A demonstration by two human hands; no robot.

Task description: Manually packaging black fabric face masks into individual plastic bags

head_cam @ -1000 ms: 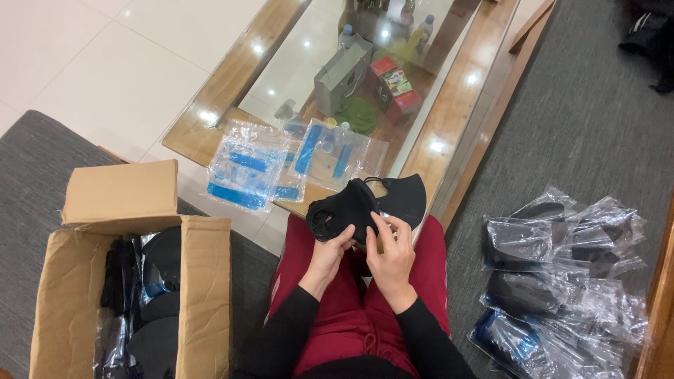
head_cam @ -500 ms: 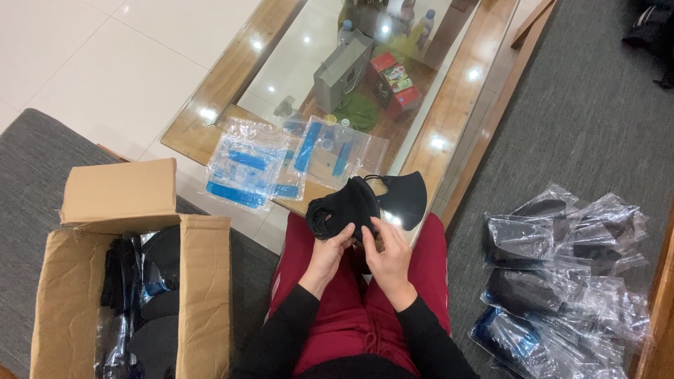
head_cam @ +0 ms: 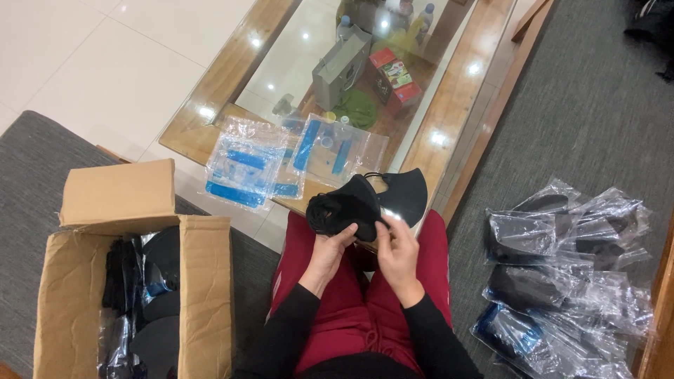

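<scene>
Holding a black face mask [head_cam: 365,203] over our lap, we grip its folded part with our left hand [head_cam: 328,254] while our right hand [head_cam: 397,253] pinches its lower edge. Clear plastic bags [head_cam: 249,165] lie on the glass-topped desk [head_cam: 210,84] just ahead, an open cardboard box [head_cam: 203,281] sits left, and bagged masks [head_cam: 562,267] pile right.

A: What can't you make out?

B: The cardboard box [head_cam: 203,295] is cut off at the bottom and left edges, and its dark contents blur together.

A: And on the right?

B: The pile of bagged masks [head_cam: 562,274] runs off the bottom edge; how many there are is unclear.

A: The hands?

B: The left hand [head_cam: 330,256] has its fingertips hidden behind the black mask [head_cam: 351,207]. The things under the glass table [head_cam: 449,105] are too small to tell.
</scene>
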